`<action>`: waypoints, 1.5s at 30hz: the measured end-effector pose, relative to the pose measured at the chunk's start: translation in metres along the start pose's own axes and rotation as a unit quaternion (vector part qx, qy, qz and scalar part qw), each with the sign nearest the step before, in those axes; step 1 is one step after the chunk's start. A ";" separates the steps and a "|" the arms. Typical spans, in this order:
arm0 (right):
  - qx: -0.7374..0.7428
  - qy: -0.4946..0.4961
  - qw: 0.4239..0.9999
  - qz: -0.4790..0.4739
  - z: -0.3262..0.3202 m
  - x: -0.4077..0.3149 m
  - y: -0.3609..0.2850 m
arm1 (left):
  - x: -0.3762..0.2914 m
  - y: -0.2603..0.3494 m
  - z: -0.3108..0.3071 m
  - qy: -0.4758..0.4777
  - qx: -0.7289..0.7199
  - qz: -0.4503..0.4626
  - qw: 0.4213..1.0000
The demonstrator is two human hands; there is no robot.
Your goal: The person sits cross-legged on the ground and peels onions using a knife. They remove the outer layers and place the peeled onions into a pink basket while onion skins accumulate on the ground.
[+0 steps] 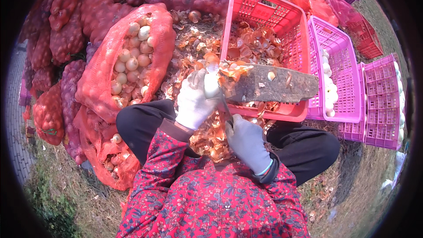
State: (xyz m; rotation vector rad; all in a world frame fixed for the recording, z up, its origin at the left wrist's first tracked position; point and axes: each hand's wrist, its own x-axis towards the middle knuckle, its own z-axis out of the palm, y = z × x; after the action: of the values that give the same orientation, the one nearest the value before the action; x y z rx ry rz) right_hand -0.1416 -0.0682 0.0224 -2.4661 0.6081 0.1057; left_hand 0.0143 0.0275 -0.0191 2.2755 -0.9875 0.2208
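Note:
My left hand (195,97), in a white glove, grips a peeled white onion (211,86) above the left end of a worn wooden board (274,84). Loose brown skins stick out around the onion's top. In a grey glove, my right hand (246,140) is closed on a knife (225,107), its dark blade pointing up and touching or nearly touching the onion's lower side; glare and fingers hide the exact contact. The board lies across a red plastic crate (302,115) with onion skins (254,43) inside.
An open red mesh sack of onions (132,63) stands at the left, with more full sacks behind. Pink plastic crates (355,117) holding peeled onions (330,96) are at the right. Onion skins cover the ground between my legs.

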 end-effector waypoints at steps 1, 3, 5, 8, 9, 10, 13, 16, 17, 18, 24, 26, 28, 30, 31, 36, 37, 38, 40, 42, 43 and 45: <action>-0.015 0.020 1.000 -0.008 0.003 0.002 0.003 | 0.000 0.001 0.001 0.009 0.001 0.011 1.000; -0.047 0.060 0.997 -0.023 0.014 0.010 0.016 | -0.001 0.004 0.000 0.032 0.015 0.028 0.999; 0.208 -0.030 0.975 0.076 0.010 0.020 0.026 | 0.000 0.008 -0.001 0.035 0.012 0.031 0.999; 0.491 -0.113 0.849 0.161 -0.010 0.024 0.022 | 0.000 0.003 -0.005 -0.002 -0.010 -0.012 1.000; 0.563 -0.128 0.797 0.179 -0.018 0.023 0.020 | 0.001 0.001 -0.006 -0.022 -0.025 -0.040 0.999; 0.567 -0.101 0.798 0.181 -0.012 0.027 0.024 | 0.001 0.000 -0.007 -0.041 -0.041 -0.068 0.996; 0.498 -0.007 0.851 0.167 -0.011 0.048 0.019 | 0.002 -0.004 -0.013 -0.040 -0.062 -0.022 0.997; 0.294 0.097 0.950 0.045 0.014 0.084 0.024 | 0.000 -0.003 -0.014 -0.034 -0.072 -0.013 0.997; 0.245 0.111 0.963 0.032 0.016 0.094 0.018 | -0.002 -0.005 -0.011 -0.023 -0.076 0.006 0.997; 0.212 0.115 0.970 0.036 0.018 0.103 0.012 | -0.004 -0.008 -0.008 -0.010 -0.079 0.023 0.997; 0.283 0.112 0.952 0.036 -0.007 0.123 -0.001 | 0.001 -0.001 -0.020 -0.021 -0.163 -0.036 0.986; 0.297 0.072 0.951 0.048 -0.026 0.126 -0.008 | 0.006 -0.003 -0.017 -0.042 -0.343 -0.142 0.928; 0.473 -0.005 0.878 0.078 -0.032 0.128 -0.007 | 0.013 -0.001 -0.017 -0.061 -0.503 -0.231 0.831; 0.623 -0.061 0.778 0.056 -0.039 0.120 -0.004 | 0.017 0.007 -0.025 -0.068 -0.568 -0.240 0.785; 0.678 -0.045 0.731 0.061 -0.039 0.115 -0.004 | 0.018 0.010 -0.027 -0.072 -0.599 -0.245 0.759; 0.790 0.041 0.609 0.048 -0.040 0.118 0.030 | 0.024 0.012 -0.032 -0.094 -0.728 -0.214 0.645; 0.714 0.081 0.694 0.043 -0.052 0.115 0.030 | 0.024 0.014 -0.031 -0.081 -0.699 -0.227 0.673; 0.676 0.064 0.731 0.063 -0.054 0.114 0.028 | 0.023 0.016 -0.030 -0.068 -0.670 -0.240 0.700; 0.584 0.038 0.803 0.110 -0.058 0.105 0.031 | 0.024 0.019 -0.023 -0.064 -0.618 -0.250 0.743; 0.522 -0.005 0.849 0.085 -0.046 0.099 0.020 | 0.020 0.008 -0.007 -0.023 -0.419 -0.136 0.897; 0.511 -0.020 0.856 0.068 -0.038 0.097 0.016 | 0.020 0.008 -0.004 -0.003 -0.305 -0.073 0.950; 0.474 0.052 0.877 0.064 -0.023 0.102 0.024 | 0.021 0.017 -0.011 -0.038 -0.402 -0.122 0.907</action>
State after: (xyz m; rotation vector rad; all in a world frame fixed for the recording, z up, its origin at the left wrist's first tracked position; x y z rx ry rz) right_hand -0.0623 -0.1392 0.0074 -1.4797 0.6589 -0.2300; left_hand 0.0184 0.0134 0.0058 1.6137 -0.6418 -0.3357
